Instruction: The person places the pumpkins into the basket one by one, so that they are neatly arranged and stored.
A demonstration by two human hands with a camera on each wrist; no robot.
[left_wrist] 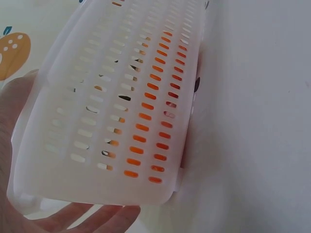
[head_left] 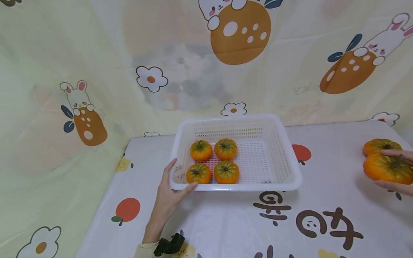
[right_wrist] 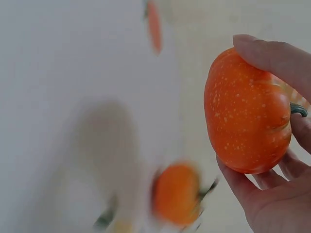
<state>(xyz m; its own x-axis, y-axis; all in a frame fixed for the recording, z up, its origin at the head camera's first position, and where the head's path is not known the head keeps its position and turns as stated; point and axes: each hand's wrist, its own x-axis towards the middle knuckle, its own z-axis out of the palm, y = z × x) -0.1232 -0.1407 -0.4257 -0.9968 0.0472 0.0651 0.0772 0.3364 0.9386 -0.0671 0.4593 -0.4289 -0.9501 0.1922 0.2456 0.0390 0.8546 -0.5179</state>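
A white plastic basket with slotted walls stands on the table, several small orange-and-green pumpkins grouped in its left half. My left hand grips its near left corner, thumb over the front rim and fingers along the left side. Through the slots in the left wrist view, orange shows. Far to the right, my right hand holds a pumpkin between thumb and fingers, raised over the table. Another pumpkin lies on the table behind it, partly hidden by the held one.
The table has a white printed cloth with fruit pictures and dark lettering. Behind and to the left hangs a cream curtain with rabbits and flowers, close to the basket's far side. A black strap is around my left wrist.
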